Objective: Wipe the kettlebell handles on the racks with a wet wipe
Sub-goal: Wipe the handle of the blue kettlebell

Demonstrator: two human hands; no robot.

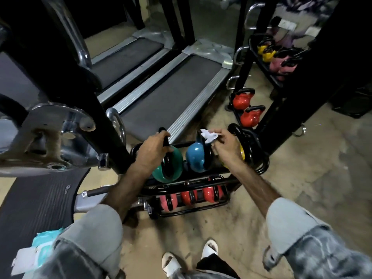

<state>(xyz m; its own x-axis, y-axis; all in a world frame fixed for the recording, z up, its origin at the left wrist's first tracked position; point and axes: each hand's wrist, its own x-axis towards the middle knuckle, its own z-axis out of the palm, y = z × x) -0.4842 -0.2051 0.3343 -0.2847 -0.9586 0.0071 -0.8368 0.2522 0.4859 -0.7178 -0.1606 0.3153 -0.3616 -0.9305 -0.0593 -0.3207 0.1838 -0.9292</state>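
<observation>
Kettlebell handles are getting wiped: we are gripping the green kettlebell [168,167] with our left hand [153,150], right hand [224,144] fingers pinching the wet wipe [208,136], likely bringing it over next.

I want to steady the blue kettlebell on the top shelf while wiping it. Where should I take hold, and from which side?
Probably grip the blue kettlebell by the top of its black handle loop, coming down from above. The loop stands upright and is the only graspable part; the round body sits wedged between the green kettlebell and a yellow one. The right hand, pinching the wet wipe, hovers there.
</observation>
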